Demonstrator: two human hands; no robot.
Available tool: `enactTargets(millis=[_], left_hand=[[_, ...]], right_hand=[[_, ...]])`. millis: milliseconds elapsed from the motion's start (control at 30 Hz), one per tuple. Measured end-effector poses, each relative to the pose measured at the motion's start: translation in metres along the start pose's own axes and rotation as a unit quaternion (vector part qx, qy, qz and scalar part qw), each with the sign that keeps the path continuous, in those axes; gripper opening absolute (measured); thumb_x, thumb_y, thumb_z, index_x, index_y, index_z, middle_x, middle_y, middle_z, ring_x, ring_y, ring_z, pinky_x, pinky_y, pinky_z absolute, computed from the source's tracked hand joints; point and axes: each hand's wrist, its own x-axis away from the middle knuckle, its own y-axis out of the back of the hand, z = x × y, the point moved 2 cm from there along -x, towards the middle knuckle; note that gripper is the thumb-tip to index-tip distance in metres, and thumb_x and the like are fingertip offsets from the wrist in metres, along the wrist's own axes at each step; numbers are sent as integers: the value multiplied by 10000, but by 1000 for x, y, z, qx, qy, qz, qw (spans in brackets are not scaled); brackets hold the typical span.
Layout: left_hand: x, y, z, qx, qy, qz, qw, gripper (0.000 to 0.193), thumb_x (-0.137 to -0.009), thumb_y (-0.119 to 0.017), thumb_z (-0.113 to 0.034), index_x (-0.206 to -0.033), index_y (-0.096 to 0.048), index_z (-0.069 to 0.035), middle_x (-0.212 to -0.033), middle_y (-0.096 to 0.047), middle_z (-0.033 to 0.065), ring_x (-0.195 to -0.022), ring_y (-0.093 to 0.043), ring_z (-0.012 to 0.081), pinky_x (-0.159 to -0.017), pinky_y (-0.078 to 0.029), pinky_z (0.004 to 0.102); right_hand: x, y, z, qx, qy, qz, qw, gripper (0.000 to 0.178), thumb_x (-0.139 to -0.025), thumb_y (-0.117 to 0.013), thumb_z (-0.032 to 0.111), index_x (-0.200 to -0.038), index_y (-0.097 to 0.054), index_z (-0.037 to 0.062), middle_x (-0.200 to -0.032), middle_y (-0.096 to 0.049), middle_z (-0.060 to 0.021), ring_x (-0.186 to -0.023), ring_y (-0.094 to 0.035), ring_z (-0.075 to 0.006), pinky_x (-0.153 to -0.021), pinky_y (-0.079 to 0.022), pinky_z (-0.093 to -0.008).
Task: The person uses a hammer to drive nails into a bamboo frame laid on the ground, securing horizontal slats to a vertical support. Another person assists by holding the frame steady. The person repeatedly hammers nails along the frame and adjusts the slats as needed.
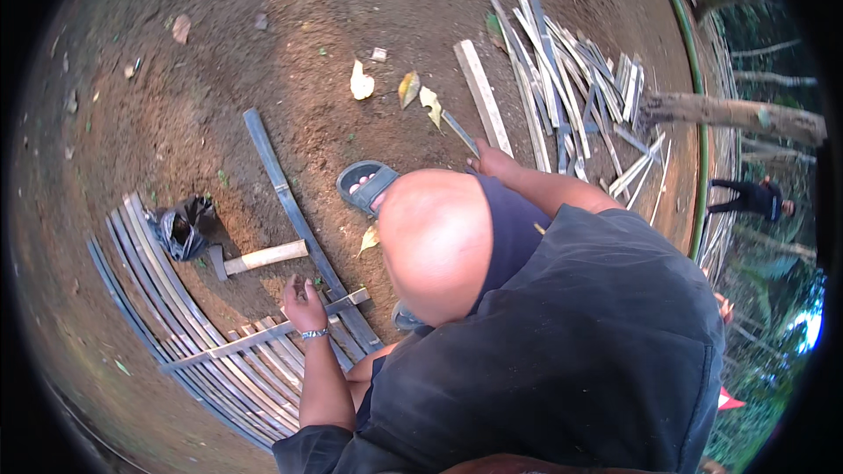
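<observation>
My left hand (303, 305), a bracelet at its wrist, hovers by the crosspiece of a slatted bamboo panel (211, 333), fingers loosely apart and nothing seen in them. Just beyond it lies a hammer (265, 257) with a pale wooden handle and dark head. A long dark bamboo slat (290, 197) runs along the ground past the hammer's handle to the panel's crosspiece. Over on the right, my right hand (494, 163) is closed round one end of a narrow flat strip (458, 131); whether it is a blade or bamboo I cannot tell.
A black plastic bag (184, 226) sits beside the panel. Farther right, cut bamboo strips (562, 79) lie in a loose heap, with a pale plank (483, 96) next to it. A post (729, 114) and a standing person (746, 199) are at the right edge.
</observation>
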Motion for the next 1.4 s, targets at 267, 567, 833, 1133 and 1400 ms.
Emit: enactTargets(millis=[267,567,833,1133,1400], left_hand=[[-92,29,-49,-60,-103,67,991,315,-922,-709,-139,-1202,-686,3,-1063,-740,150,-943,-709,237,-876,-546,369],[-119,-10,-80,-54,-105,126,985,344,-947,-696,-121,-1234,-642,61,-1139,-717,169,-1019,-705,233,-922,-547,346],[-74,-71,-124,-56,-200,239,949,284,-912,-713,-75,-1167,-675,45,-1029,-731,141,-890,-694,213,-839,-552,354],[-96,-63,-73,-21,-108,258,960,303,-909,-705,-81,-1185,-673,39,-1065,-734,166,-922,-707,238,-852,-559,362],[-98,-46,-118,-98,-83,254,959,335,-957,-670,-85,-1252,-630,69,-1187,-710,186,-1029,-700,237,-923,-547,340]], right_hand=[[30,-54,-68,-85,-128,-28,988,627,-988,-630,319,-1456,-362,-1,-1219,-642,-294,-1144,-637,-434,-955,-503,-519],[36,-13,-55,-126,-87,-194,969,782,-931,-699,403,-1534,-335,61,-1405,-501,-235,-1303,-511,-397,-1091,-449,-472],[61,-41,-123,-162,-256,-212,929,701,-934,-680,341,-1513,-390,71,-1517,-400,-202,-1412,-404,-375,-1159,-382,-460],[37,-87,-136,-200,-202,-137,949,612,-991,-550,290,-1527,-336,87,-1480,-457,-202,-1384,-441,-387,-1132,-396,-508],[23,-100,-123,-194,-243,-211,927,501,-997,-583,298,-1430,-412,112,-1342,-547,-174,-1284,-516,-378,-1055,-419,-550]])
